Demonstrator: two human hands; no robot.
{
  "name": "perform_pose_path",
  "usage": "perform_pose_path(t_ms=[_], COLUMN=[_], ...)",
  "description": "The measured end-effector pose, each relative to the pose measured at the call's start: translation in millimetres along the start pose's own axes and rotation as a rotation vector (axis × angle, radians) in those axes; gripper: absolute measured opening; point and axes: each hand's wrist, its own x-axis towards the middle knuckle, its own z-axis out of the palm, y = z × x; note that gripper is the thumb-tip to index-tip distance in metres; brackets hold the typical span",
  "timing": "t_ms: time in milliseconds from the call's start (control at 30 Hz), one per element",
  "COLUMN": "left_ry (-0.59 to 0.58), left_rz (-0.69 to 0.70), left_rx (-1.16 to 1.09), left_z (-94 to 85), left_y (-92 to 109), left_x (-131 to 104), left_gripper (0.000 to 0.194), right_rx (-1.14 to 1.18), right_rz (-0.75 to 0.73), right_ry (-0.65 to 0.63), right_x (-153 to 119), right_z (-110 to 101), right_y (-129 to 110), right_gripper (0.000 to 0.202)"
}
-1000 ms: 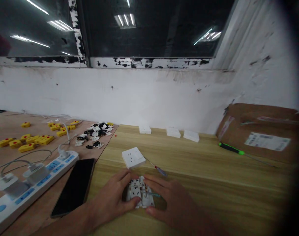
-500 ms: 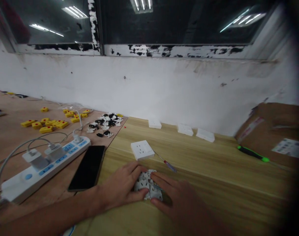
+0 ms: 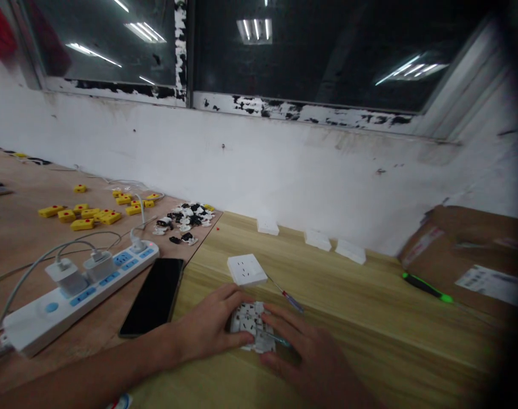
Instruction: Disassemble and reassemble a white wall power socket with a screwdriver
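An opened white wall socket (image 3: 247, 325), its inner parts and slots showing, lies on the wood-grain board in front of me. My left hand (image 3: 218, 321) grips its left side, with the thumb on the near edge and the fingers at the far edge. From the right, my right hand (image 3: 299, 346) holds the socket between fingertips and thumb. A thin bluish tool, like a screwdriver (image 3: 279, 339), reaches from under that hand onto the socket; its rear end is hidden. Just beyond lies a white socket faceplate (image 3: 247, 269), with a small screwdriver (image 3: 292, 301) beside it.
Left of my hands are a black phone (image 3: 153, 296) and a white power strip (image 3: 37, 325) with chargers and cables. Yellow parts (image 3: 91, 213) and a black-and-white heap (image 3: 191, 215) lie farther back. White plates (image 3: 317, 240), a green-black screwdriver (image 3: 427, 287) and a cardboard box (image 3: 446, 233) stand right.
The view has tilted slightly. Both hands stay on the socket; my right fingers have shifted a little, and more of the bluish tool shows between them.
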Motion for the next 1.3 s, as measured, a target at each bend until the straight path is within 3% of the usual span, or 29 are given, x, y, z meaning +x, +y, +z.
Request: perform_pose_path(t_ms=[100,233,333,433,733,1067,1300], left_ry=[0.024,0.027,0.009,0.007,0.018,0.021,0.02], left_rz=[0.005,0.039,0.044,0.046,0.04,0.024,0.035], left_rx=[-0.024,-0.016,-0.01,-0.004,0.065,0.052,0.064], left_z=[2.2,4.5,4.9,4.2,-2.5,0.4,1.5], left_y=[-4.2,-7.3,-7.8,-6.8,-2.0,-1.3,-3.8], left_x=[0.1,-1.8,-3.5,-4.1,-3.8,-3.4,-2.2], left_gripper=[0.058,0.061,0.062,0.062,0.064,0.048,0.044], right_rx=[0.0,-0.083,-0.161,-0.153,-0.101,-0.109,-0.109], right_rz=[0.017,0.255,0.433,0.517,0.465,0.41,0.339], right_ry=[0.141,0.271,0.276,0.222,0.205,0.276,0.375], right_x=[2.7,3.5,-1.3,-8.0,-8.4,-11.9,-6.1], right_z=[-10.1,-20.5,-21.6,-18.2,-4.8,4.8,-4.7], right_y=[3.4,26.4,52.7,73.8,91.5,102.8,86.0], right_gripper=[0.027,0.029,0.028,0.03,0.032,0.033,0.026])
